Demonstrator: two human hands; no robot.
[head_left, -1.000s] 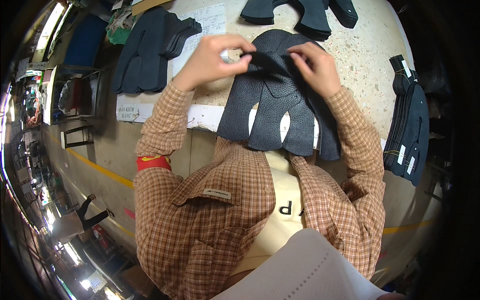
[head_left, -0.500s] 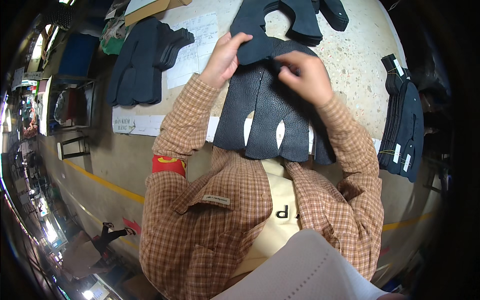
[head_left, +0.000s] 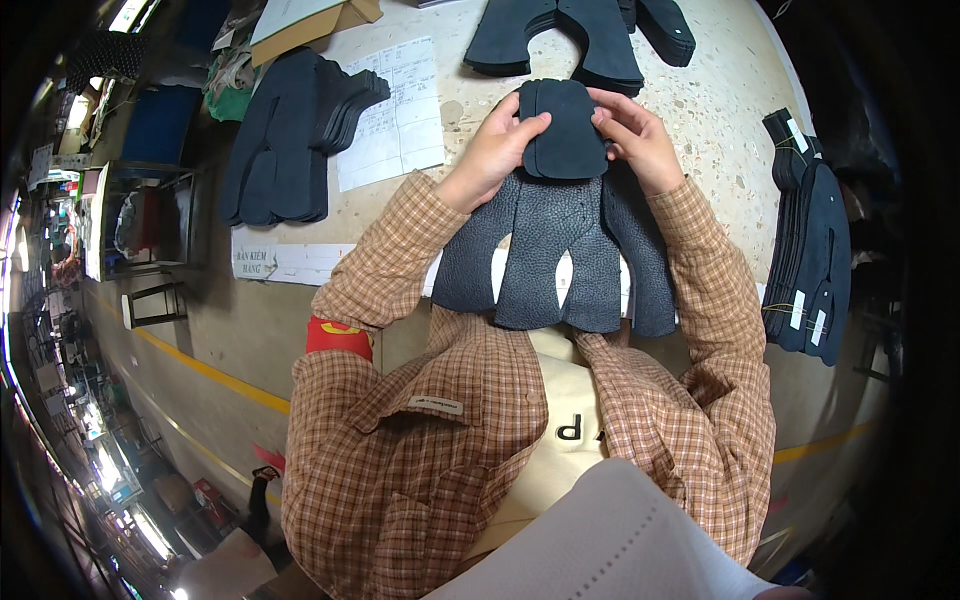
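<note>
A black leather glove piece point(head_left: 560, 250) with pebbled grain lies over the table's near edge, its finger-like strips hanging toward me. Its far end is turned over, showing a smooth dark back point(head_left: 562, 130). My left hand point(head_left: 497, 150) pinches the left side of this turned-over part, thumb on top. On the opposite side my right hand point(head_left: 637, 140) is closed on the edge, thumb and fingers gripping it. Whether the turned-over part is one layer or more, I cannot tell. Just beyond stands a stack of similar dark cut pieces point(head_left: 600, 45).
At the left lies a stack of glove-shaped black pieces point(head_left: 285, 150) beside a handwritten sheet point(head_left: 400, 120). Bundles tied with yellow bands point(head_left: 810, 250) rest along the right edge. A cardboard box point(head_left: 315, 28) is at the far left of the speckled table point(head_left: 720, 130).
My right hand has moved from the middle of the leather to its right side. The far end now lies folded over between both hands, and my left hand has come nearer.
</note>
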